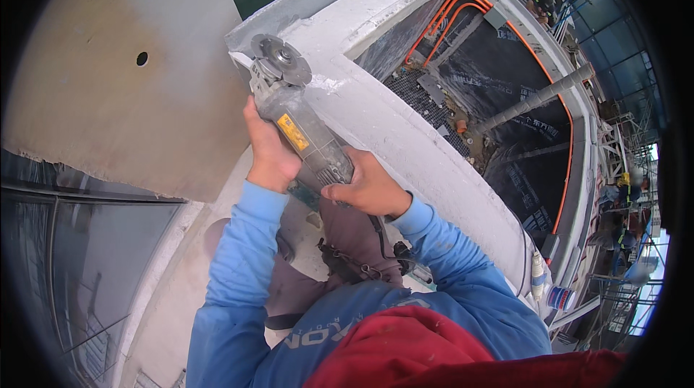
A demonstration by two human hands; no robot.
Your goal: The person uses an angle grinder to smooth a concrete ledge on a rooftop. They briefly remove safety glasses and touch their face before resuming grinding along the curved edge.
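Note:
Both my hands are closed round a dusty grey angle grinder with a yellow label on its body. My left hand grips it from the left, just behind the head. Farther back, my right hand wraps the rear of the body, thumb across the top. A cutting disc sits at the far end, over the corner of a white ledge; whether it touches the ledge I cannot tell. From the tool's rear a black cord runs down past my legs.
At the left stands a large tan panel with a dark hole. Beyond the ledge lies a recessed pit lined with black sheeting, with orange pipes, a grey pole and rubble. A can stands at the right; people and scaffolding are farther off.

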